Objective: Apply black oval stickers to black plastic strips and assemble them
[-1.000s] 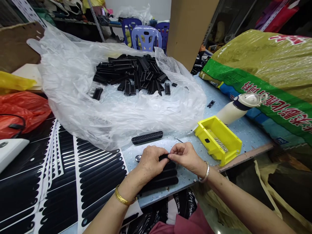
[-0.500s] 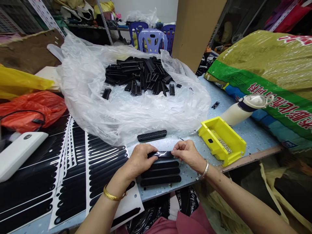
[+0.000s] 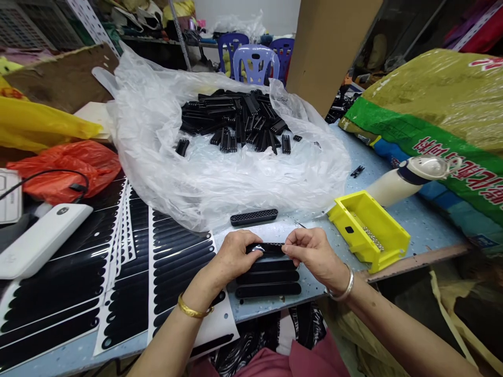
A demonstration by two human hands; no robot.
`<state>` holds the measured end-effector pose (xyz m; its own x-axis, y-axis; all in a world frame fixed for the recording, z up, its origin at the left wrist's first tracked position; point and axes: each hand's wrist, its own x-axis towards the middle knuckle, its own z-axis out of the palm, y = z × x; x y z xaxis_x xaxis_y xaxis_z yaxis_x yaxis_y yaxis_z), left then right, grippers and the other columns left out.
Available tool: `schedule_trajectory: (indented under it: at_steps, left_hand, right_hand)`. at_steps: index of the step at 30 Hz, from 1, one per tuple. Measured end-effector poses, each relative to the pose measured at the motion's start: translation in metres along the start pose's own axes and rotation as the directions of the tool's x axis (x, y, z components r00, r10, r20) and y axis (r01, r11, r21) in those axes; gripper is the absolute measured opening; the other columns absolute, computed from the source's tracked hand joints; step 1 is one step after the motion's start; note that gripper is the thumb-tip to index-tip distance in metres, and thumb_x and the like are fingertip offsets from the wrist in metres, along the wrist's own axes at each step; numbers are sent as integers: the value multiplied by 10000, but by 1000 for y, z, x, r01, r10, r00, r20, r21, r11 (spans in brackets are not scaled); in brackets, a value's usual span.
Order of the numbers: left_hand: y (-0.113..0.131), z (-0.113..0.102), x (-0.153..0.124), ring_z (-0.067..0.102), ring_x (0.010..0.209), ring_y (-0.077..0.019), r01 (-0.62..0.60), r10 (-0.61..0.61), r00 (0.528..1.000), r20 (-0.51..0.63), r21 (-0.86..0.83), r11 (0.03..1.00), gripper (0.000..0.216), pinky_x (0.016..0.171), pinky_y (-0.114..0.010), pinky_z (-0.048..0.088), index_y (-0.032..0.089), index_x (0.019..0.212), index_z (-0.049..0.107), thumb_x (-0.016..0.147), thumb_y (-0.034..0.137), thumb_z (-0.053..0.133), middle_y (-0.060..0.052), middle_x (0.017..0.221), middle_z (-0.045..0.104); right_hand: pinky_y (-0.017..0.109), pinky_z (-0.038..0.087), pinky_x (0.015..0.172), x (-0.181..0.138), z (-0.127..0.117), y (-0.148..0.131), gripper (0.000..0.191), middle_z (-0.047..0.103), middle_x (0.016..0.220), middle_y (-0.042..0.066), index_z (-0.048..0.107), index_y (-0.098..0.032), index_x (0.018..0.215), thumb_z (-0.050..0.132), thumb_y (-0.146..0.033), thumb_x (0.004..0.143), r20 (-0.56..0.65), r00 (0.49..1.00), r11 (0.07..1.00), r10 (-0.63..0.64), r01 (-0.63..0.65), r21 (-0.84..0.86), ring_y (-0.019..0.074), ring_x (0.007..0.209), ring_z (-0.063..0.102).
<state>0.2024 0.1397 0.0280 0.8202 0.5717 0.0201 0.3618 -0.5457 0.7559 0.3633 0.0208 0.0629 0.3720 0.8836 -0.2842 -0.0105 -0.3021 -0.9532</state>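
My left hand [image 3: 234, 256] and my right hand [image 3: 310, 252] each pinch one end of a long black grille strip [image 3: 270, 247], held just above the table's near edge. A glossy film lies along the strip's top. Under my hands lie three more black oblong strips [image 3: 269, 283] side by side. Another black grille strip [image 3: 253, 217] rests on the table a little farther away. Left of my hands lie sheets of black oblong stickers [image 3: 173, 267] on white backing.
A clear plastic bag [image 3: 165, 157] spreads over the table's middle with a heap of black grille parts [image 3: 236, 120]. A yellow bin [image 3: 369, 230] and a white bottle [image 3: 408, 178] are at the right, beside a green-yellow sack [image 3: 432, 115]. A white power bank [image 3: 43, 238] and an orange bag [image 3: 66, 167] lie left.
My hands have moved apart along the black strip, from its middle toward its two ends. The view has shifted slightly, showing more of the left side.
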Motion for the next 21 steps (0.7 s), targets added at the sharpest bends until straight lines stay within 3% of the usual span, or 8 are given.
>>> schedule_trajectory:
  at_steps: [6, 10, 13, 17, 21]
  left_hand:
    - [-6, -14, -8, 694, 818, -221, 122, -122, 986, -115, -5, 993, 349, 746, -309, 532, 163, 973, 743, 625, 185, 766, -60, 895, 765]
    - [-11, -28, -14, 651, 642, -172, 126, -99, 973, -211, 117, 985, 220, 635, -277, 493, 185, 946, 764, 776, 255, 642, -35, 755, 744]
    - [-13, -26, -14, 633, 611, -174, 150, -125, 981, -146, 168, 974, 255, 605, -275, 465, 201, 946, 782, 812, 350, 622, -40, 720, 745]
    - [-15, -17, -12, 666, 669, -179, 130, -131, 991, 12, 46, 990, 232, 640, -261, 468, 215, 849, 794, 835, 351, 607, -33, 755, 767]
    - [-19, -12, -14, 661, 686, -177, 124, -123, 992, -30, 43, 991, 232, 649, -257, 461, 201, 801, 783, 848, 347, 609, -39, 744, 760]
  right_hand:
    - [204, 376, 400, 3, -1, 6, 154, 536, 494, -32, 603, -163, 571, 687, -279, 630, -42, 999, 999, -14, 12, -51, 80, 420, 459]
    - [204, 369, 405, 6, -5, 11, 175, 536, 484, -31, 594, -162, 566, 692, -291, 632, -62, 998, 999, -9, 6, -50, 79, 419, 454]
    - [205, 371, 407, 8, -6, 12, 182, 545, 484, -29, 594, -158, 570, 698, -293, 633, -62, 998, 998, -1, -3, -58, 80, 412, 466]
    - [206, 393, 416, 9, -6, 10, 185, 579, 496, -19, 583, -161, 567, 704, -284, 633, -66, 998, 999, 6, -9, -47, 96, 411, 531]
    - [205, 416, 423, 5, 1, 0, 193, 612, 526, -1, 590, -158, 595, 715, -294, 652, -15, 1000, 1000, -6, 5, -12, 115, 434, 587]
